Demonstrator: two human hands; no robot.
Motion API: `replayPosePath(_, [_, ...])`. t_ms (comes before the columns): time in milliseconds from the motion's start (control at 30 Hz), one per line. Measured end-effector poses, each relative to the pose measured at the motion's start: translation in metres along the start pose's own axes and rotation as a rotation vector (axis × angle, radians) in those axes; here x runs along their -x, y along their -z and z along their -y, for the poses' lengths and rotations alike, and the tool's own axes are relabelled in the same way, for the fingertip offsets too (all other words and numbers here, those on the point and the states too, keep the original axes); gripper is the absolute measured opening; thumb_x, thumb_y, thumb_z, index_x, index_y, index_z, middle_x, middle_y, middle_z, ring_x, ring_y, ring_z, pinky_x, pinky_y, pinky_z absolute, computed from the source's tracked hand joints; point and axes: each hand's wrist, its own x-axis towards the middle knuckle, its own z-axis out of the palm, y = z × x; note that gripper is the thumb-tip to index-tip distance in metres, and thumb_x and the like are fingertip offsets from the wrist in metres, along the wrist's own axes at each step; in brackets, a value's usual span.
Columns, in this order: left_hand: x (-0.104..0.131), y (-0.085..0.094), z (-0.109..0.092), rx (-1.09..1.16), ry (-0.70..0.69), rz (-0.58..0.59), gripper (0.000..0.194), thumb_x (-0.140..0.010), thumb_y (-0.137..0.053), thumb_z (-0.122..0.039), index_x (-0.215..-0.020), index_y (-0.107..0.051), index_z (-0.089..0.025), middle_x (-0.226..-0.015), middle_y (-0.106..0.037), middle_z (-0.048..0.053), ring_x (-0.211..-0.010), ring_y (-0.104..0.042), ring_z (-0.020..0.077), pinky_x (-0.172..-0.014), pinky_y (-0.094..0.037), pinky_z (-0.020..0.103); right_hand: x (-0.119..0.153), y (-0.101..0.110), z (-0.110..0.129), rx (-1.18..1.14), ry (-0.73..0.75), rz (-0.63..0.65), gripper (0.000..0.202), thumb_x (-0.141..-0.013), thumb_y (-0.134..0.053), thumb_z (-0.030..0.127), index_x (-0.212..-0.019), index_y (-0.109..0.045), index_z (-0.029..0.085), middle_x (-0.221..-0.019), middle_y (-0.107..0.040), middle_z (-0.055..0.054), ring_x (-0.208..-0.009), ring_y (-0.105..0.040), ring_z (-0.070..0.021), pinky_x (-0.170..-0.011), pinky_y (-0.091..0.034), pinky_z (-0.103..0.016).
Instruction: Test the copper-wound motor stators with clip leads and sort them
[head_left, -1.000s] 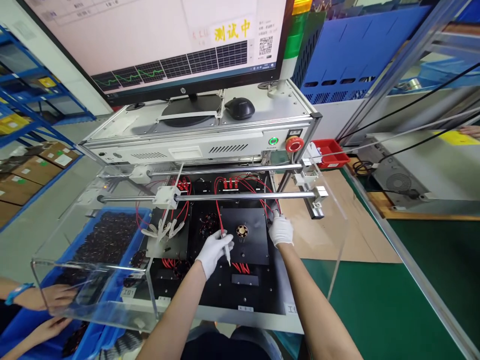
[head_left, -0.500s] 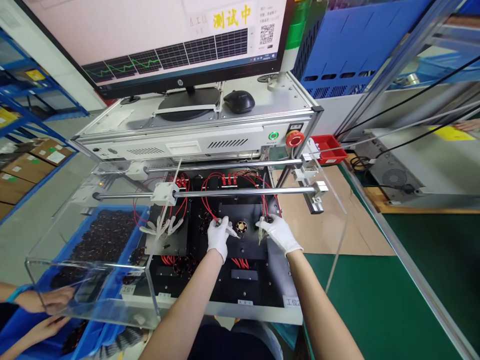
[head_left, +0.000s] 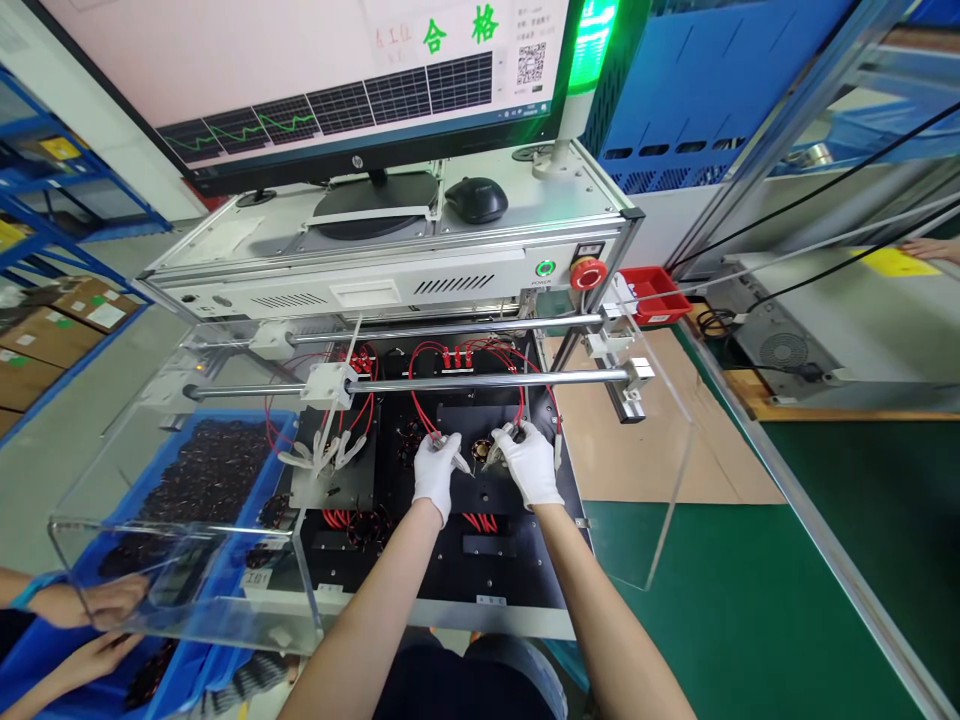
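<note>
Both my hands wear white gloves over a black test fixture point(head_left: 495, 590). My left hand point(head_left: 436, 474) grips a clip probe on a red wire point(head_left: 420, 400), its tip pointing at a small round copper coil point(head_left: 481, 449) on the black plate. My right hand point(head_left: 529, 465) holds a second clip probe, its tip just right of the same coil. The two hands almost touch, one on each side of the coil.
A monitor point(head_left: 315, 80) above shows green characters and a graph; a green tower light point(head_left: 592, 45) glows. A clear acrylic guard point(head_left: 187, 560) flanks the fixture. A blue bin of dark coils point(head_left: 202, 480) lies left, where another person's hands point(head_left: 105, 600) work. Emergency stop button point(head_left: 588, 273) sits ahead.
My right hand moved left to the coil with its probe. My left hand came up to the coil a second ago. The screen text turned from yellow to green and the tower light lit.
</note>
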Motion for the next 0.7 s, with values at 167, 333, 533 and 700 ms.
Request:
replayPosePath(167, [-0.006, 0.002, 0.005, -0.165, -0.055, 0.004, 0.016, -0.07, -0.062, -0.016, -0.077, -0.048, -0.017, -0.069, -0.052, -0.004, -0.065, -0.057, 0.0092, -0.074, -0.047, 0.027, 0.005, -0.001, 0.005, 0.072, -0.005, 0.0, 0.031, -0.061, -0.058, 0.046, -0.075, -0.057, 0.019, -0.075, -0.068, -0.005, -0.072, -0.062, -0.0191, -0.07, -0.045, -0.029])
replayPosePath(333, [-0.005, 0.004, -0.001, -0.383, -0.186, -0.112, 0.053, -0.061, -0.068, -0.008, -0.109, -0.046, -0.015, -0.117, -0.051, 0.014, -0.117, -0.045, 0.0255, -0.103, -0.03, 0.04, 0.008, -0.001, 0.008, 0.135, -0.026, -0.016, 0.032, -0.059, -0.06, 0.048, -0.072, -0.056, 0.019, -0.069, -0.066, -0.004, -0.065, -0.06, -0.0177, -0.065, -0.044, -0.028])
replayPosePath(533, [0.012, -0.008, -0.013, -0.896, -0.583, 0.33, 0.057, -0.064, -0.057, -0.004, -0.118, -0.052, -0.022, -0.124, -0.052, 0.01, -0.129, -0.03, 0.026, -0.111, -0.015, 0.04, 0.009, -0.003, 0.01, 0.239, 0.015, -0.003, 0.041, -0.06, -0.06, 0.051, -0.085, -0.058, 0.017, -0.074, -0.066, -0.006, -0.069, -0.06, -0.0195, -0.067, -0.044, -0.03])
replayPosePath(700, [0.006, -0.017, -0.018, -0.913, -0.413, 0.4, 0.049, -0.058, -0.059, -0.004, -0.103, -0.063, -0.022, -0.095, -0.063, 0.007, -0.107, -0.052, 0.0275, -0.101, -0.033, 0.039, 0.005, 0.014, 0.007, 0.251, 0.066, 0.001, 0.045, -0.077, -0.042, 0.053, -0.1, -0.057, 0.017, -0.086, -0.066, -0.008, -0.079, -0.061, -0.02, -0.074, -0.046, -0.031])
